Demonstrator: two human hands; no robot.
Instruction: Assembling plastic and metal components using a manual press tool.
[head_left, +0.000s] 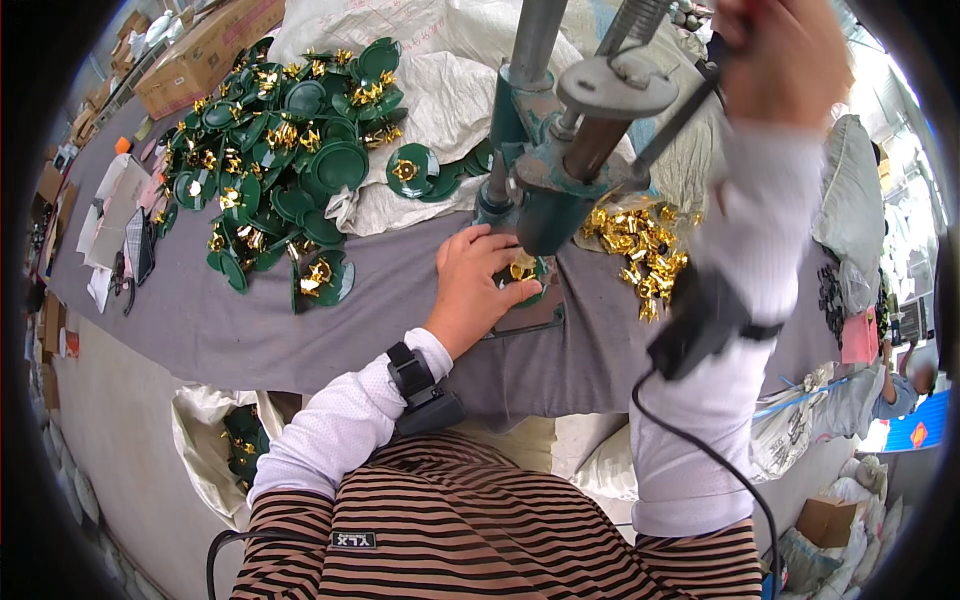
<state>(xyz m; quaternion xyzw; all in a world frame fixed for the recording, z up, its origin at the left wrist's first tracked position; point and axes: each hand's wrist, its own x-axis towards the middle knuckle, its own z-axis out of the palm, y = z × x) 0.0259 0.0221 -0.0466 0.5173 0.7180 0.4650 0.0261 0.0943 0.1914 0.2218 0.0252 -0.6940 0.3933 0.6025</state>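
Note:
My left hand (pixel 475 290) is at the base of a green hand-lever press (pixel 548 215). Its thumb and fingers pinch a green plastic disc (pixel 541 270), mostly hidden by the hand and the press head. A gold pronged piece (pixel 522 271) shows on that disc, just below the ram. At the upper right, my right hand (pixel 785 75) is raised and closed round the end of the press's lever (pixel 682 125), slightly blurred. The handle itself is largely covered by the fingers.
A heap of green discs (pixel 340 168), many with gold pieces, lies at the left on the grey cloth (pixel 380 320). Loose gold pronged pieces (pixel 645 255) lie right of the press. A white sack (pixel 215 440) of green discs stands below the table; cardboard box (pixel 205 55) at far left.

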